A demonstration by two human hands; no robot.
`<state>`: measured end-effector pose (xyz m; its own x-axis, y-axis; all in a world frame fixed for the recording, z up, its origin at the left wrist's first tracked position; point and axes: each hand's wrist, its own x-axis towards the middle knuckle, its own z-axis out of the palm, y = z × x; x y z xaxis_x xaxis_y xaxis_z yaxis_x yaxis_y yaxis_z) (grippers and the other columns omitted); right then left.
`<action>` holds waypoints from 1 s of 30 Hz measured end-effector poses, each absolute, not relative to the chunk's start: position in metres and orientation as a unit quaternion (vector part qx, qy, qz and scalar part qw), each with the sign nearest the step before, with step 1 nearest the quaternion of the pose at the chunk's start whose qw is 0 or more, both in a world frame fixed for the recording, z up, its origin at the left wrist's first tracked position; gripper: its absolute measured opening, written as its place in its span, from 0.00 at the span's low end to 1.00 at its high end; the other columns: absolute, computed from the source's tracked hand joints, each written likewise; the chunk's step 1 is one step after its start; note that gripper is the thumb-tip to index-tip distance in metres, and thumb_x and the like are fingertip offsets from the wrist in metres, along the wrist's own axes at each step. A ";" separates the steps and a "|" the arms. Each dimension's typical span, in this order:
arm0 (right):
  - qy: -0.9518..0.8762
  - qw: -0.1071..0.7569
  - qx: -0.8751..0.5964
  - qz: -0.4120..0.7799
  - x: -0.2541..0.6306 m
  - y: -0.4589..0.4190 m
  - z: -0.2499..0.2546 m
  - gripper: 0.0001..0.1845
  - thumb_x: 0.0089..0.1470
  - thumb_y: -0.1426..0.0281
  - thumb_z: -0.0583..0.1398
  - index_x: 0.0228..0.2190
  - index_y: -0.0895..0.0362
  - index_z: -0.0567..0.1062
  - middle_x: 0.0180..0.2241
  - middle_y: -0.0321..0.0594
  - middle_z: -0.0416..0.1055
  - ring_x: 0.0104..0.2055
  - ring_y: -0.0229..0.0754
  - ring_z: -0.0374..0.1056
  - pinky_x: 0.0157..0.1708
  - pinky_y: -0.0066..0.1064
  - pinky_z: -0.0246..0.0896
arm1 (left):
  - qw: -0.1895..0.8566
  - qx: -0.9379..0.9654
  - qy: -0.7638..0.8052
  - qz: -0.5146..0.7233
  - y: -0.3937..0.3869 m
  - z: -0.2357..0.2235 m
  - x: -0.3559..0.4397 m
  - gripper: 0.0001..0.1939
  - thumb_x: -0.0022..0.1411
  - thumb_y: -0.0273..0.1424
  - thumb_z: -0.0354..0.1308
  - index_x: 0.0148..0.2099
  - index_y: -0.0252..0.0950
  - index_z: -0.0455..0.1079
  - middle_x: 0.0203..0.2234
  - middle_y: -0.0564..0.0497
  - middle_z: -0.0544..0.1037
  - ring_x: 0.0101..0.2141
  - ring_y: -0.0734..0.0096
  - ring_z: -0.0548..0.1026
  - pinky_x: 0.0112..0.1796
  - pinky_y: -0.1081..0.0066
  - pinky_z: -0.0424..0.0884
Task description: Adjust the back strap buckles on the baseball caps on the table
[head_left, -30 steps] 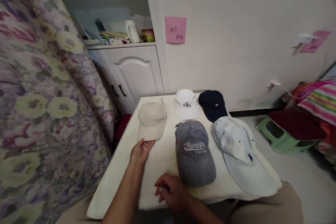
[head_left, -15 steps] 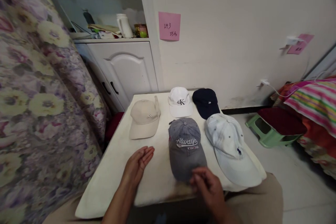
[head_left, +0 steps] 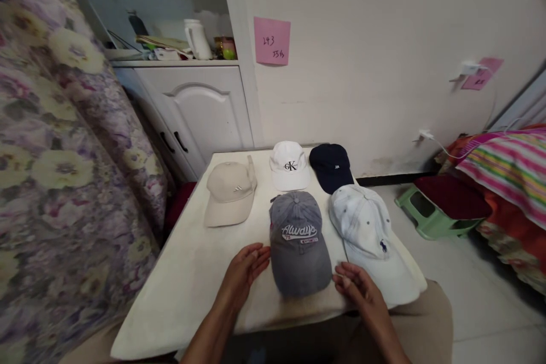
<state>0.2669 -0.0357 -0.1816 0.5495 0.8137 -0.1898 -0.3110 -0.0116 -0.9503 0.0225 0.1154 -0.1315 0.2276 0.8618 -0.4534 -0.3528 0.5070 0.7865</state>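
A grey cap (head_left: 298, 244) with white "Always" lettering lies near the front of the cream-covered table (head_left: 191, 290), its brim toward me. My left hand (head_left: 245, 270) is at the left side of its brim, fingers stretched and holding nothing. On the brim's other side is my right hand (head_left: 358, 287), fingers slightly bent and apart, with nothing in it; whether the fingertips touch the brim is hard to tell. A pale blue cap (head_left: 362, 222) sits just beyond that hand. Behind are a white CK cap (head_left: 290, 165) and a navy cap (head_left: 330, 165). Back left lies a beige cap (head_left: 230, 193).
A flowered curtain (head_left: 63, 182) hangs close on the left. Behind the table stand a white cabinet (head_left: 205, 102) and the wall with a pink note (head_left: 272, 41). A green stool (head_left: 422, 213) with a dark red top is on the floor at right, beside a striped bedspread (head_left: 507, 165).
My left hand has moved right, up to the grey cap's brim. My right hand has shifted from the brim's front edge to its right side, and its fingers have spread. The caps stay put.
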 end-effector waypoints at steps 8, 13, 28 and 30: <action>-0.297 0.586 -0.618 0.431 0.270 -0.032 -0.182 0.29 0.45 0.49 0.67 0.40 0.60 0.78 0.32 0.47 0.80 0.37 0.53 0.76 0.39 0.40 0.69 | 0.756 0.283 0.435 0.398 0.127 -0.128 0.034 0.04 0.62 0.22 0.58 0.40 0.29 0.73 0.32 0.41 0.83 0.31 0.65 0.82 0.35 0.70 0.78; -0.321 0.566 -0.643 0.405 0.264 -0.031 -0.181 0.28 0.49 0.49 0.63 0.40 0.60 0.76 0.29 0.45 0.80 0.35 0.52 0.75 0.38 0.38 0.66 | 0.766 0.274 0.432 0.389 0.160 -0.127 0.059 0.06 0.63 0.21 0.54 0.35 0.29 0.73 0.24 0.45 0.81 0.22 0.70 0.78 0.25 0.74 0.75; -0.328 0.589 -0.613 0.411 0.267 -0.026 -0.183 0.27 0.49 0.47 0.64 0.36 0.58 0.78 0.28 0.43 0.77 0.32 0.49 0.74 0.34 0.36 0.68 | 0.725 0.310 0.344 0.510 0.134 -0.079 0.076 0.22 0.50 0.31 0.70 0.48 0.31 0.76 0.38 0.45 0.84 0.39 0.57 0.81 0.42 0.67 0.76; -0.314 0.605 -0.592 0.430 0.269 -0.023 -0.174 0.27 0.48 0.47 0.64 0.38 0.58 0.79 0.34 0.46 0.79 0.36 0.51 0.75 0.37 0.38 0.70 | 0.721 0.360 0.307 0.506 0.120 -0.065 0.071 0.24 0.53 0.33 0.69 0.51 0.31 0.75 0.41 0.43 0.83 0.40 0.55 0.80 0.41 0.66 0.76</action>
